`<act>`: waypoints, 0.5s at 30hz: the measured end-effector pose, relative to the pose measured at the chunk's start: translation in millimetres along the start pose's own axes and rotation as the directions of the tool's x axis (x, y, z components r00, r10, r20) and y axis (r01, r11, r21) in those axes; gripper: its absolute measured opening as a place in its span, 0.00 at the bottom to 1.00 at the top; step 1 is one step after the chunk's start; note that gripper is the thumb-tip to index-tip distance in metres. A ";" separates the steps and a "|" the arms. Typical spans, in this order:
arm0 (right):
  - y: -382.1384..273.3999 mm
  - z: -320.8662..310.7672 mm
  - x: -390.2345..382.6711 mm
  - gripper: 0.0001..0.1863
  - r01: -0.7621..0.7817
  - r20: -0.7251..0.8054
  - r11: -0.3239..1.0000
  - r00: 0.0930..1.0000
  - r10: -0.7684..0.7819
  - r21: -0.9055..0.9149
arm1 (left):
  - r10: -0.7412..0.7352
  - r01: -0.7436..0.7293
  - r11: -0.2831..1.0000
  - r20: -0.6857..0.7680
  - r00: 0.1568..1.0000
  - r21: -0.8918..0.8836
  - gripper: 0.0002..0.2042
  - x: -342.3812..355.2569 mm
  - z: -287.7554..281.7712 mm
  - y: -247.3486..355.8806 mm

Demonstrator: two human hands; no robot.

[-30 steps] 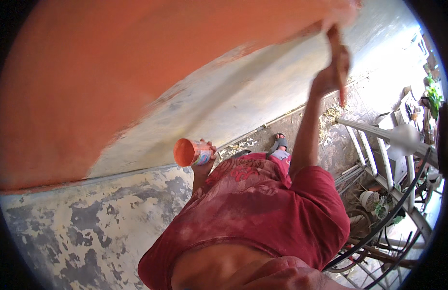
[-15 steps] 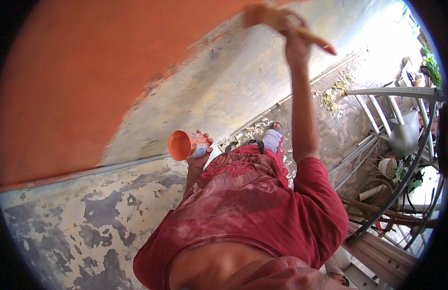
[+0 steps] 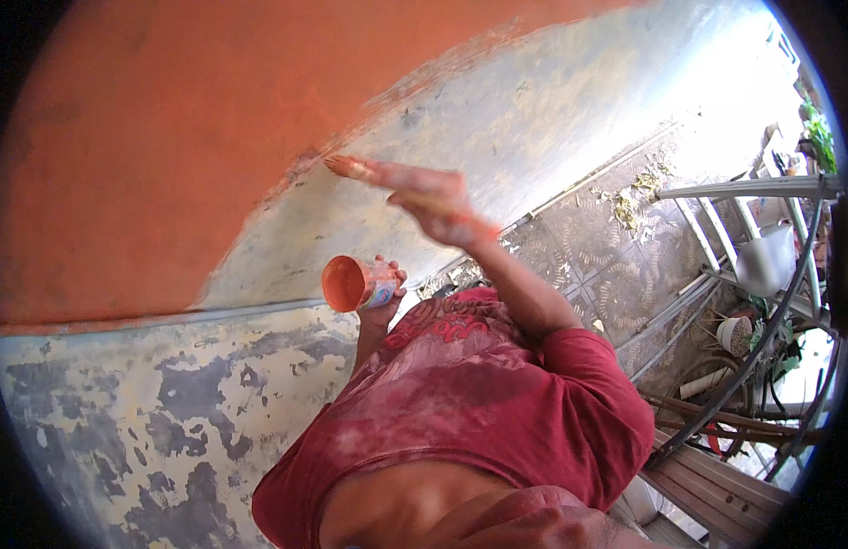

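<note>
My left hand (image 3: pixel 398 276) is wrapped round a plastic cup (image 3: pixel 349 284), tipped so that its orange-coated inside faces me. In my right hand (image 3: pixel 437 209), smeared by motion, is a paintbrush (image 3: pixel 352 167). Its orange-stained bristles are at the wall, by the ragged edge where the orange paint (image 3: pixel 158 156) meets the pale, patchy wall surface (image 3: pixel 451 128). The brush handle runs back under my fingers and is partly hidden by them.
Below a ledge line (image 3: pixel 167 317), the lower wall (image 3: pixel 195 403) is flaking, grey and cream. Paint chips (image 3: pixel 639 197) lie on the patterned floor tiles (image 3: pixel 566 256). To the right stand a metal ladder (image 3: pixel 744 190), a potted plant (image 3: pixel 735 335) and a wooden bench (image 3: pixel 717 485).
My right hand has swept the brush from the upper right down and left to the paint edge. The cup in my left hand has shifted only slightly.
</note>
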State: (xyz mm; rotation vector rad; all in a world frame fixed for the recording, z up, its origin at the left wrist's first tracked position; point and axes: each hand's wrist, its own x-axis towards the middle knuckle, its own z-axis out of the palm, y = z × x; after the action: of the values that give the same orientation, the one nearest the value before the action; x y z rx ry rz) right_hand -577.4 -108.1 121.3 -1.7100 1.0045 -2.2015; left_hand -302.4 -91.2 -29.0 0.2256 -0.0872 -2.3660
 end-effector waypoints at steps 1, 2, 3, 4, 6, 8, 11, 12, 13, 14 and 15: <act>5.5 -16.7 1.9 0.09 -0.049 -0.062 0.997 0.997 0.052 0.056 | 0.010 -0.010 1.000 -0.007 1.000 -0.003 0.29 2.9 0.0 -2.9; 19.1 -37.7 11.7 0.09 -0.085 -0.116 0.991 0.988 0.098 0.107 | 0.010 -0.010 1.000 0.019 1.000 -0.004 0.30 6.1 -1.0 -6.7; 37.7 -68.9 29.4 0.10 -0.003 -0.125 0.997 0.992 0.013 0.080 | -0.001 -0.001 1.000 0.069 0.998 0.029 0.31 9.0 -1.5 -8.5; 56.3 -98.0 48.8 0.11 0.091 -0.241 0.992 0.964 -0.109 -0.085 | 0.007 -0.009 1.000 0.087 0.996 0.028 0.31 11.0 -3.6 -13.0; 74.6 -160.1 71.1 0.13 -0.063 -0.546 0.994 0.838 0.004 -0.089 | 0.043 -0.044 0.999 0.099 0.994 0.016 0.31 8.8 -7.2 -19.4; 79.3 -199.6 90.4 0.13 -0.034 -0.745 0.972 0.649 -0.155 -0.233 | 0.065 -0.063 0.998 0.083 0.994 -0.022 0.30 1.7 -12.9 -28.6; 66.1 -196.9 103.1 0.15 0.013 -0.748 0.946 0.609 -0.265 -0.324 | 0.091 -0.087 0.995 0.097 0.991 -0.044 0.30 -7.5 -21.1 -41.3; 61.3 -176.8 104.7 0.17 0.016 -0.709 0.933 0.646 -0.284 -0.359 | 0.117 -0.114 0.989 0.032 0.993 -0.095 0.31 -9.6 -23.7 -44.1; 58.0 -147.0 103.1 0.18 0.049 -0.649 0.927 0.701 -0.297 -0.371 | 0.122 -0.119 0.988 0.025 0.992 -0.101 0.31 -12.7 -25.7 -46.9; 54.2 -111.7 99.4 0.20 0.052 -0.568 0.880 0.745 -0.349 -0.471 | 0.112 -0.106 0.991 0.079 0.991 -0.078 0.31 -15.0 -27.7 -47.1; 48.7 -72.9 94.8 0.21 0.103 -0.499 0.875 0.788 -0.362 -0.472 | 0.124 -0.118 0.987 0.052 0.991 -0.108 0.32 -17.1 -29.6 -47.6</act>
State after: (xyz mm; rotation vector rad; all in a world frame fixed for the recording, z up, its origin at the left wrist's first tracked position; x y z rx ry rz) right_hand -687.0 -165.3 158.8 -1.3736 1.5810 -2.9518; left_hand -317.2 -44.9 -61.9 0.0975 -0.0042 -2.2485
